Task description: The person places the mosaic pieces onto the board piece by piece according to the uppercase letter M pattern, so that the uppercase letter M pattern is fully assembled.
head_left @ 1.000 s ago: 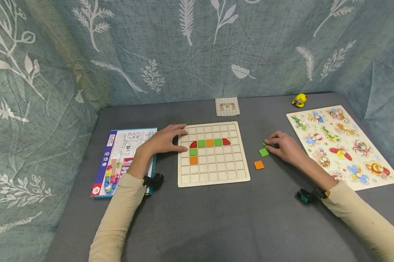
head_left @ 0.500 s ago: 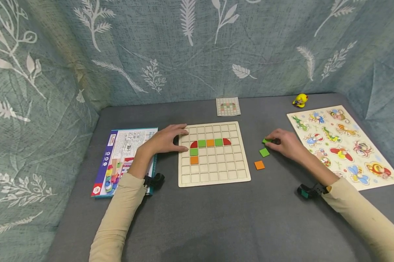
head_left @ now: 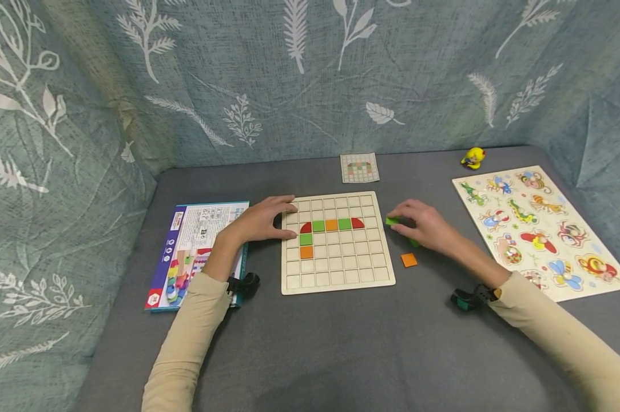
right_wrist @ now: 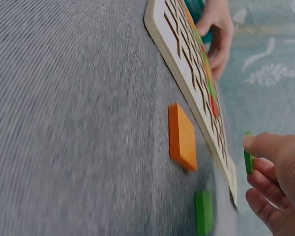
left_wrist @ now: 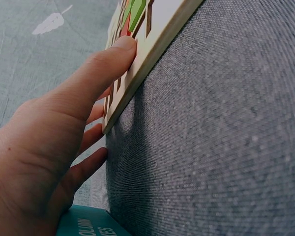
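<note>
My right hand [head_left: 423, 223] pinches a green square tile [head_left: 390, 221] between thumb and fingers, just off the right edge of the wooden grid board [head_left: 336, 264]. In the right wrist view the held tile stands on edge against the thumb tip. My left hand [head_left: 263, 220] rests on the board's left side, thumb on top and fingers spread. A row of red, green and orange pieces crosses the board, with a green tile [head_left: 306, 239] and an orange tile [head_left: 306, 252] below its left end. Another green tile [right_wrist: 204, 212] lies on the table, mostly hidden under my right hand in the head view.
A loose orange tile [head_left: 409, 260] lies right of the board. Behind the board is a pattern card [head_left: 360, 167]. A printed box [head_left: 186, 252] lies at left, partly under my left forearm. An insect puzzle board [head_left: 539, 229] and yellow duck toy [head_left: 473, 158] are at right.
My right hand has picked up the far green tile and moved left with it toward the board. My left hand stays in place.
</note>
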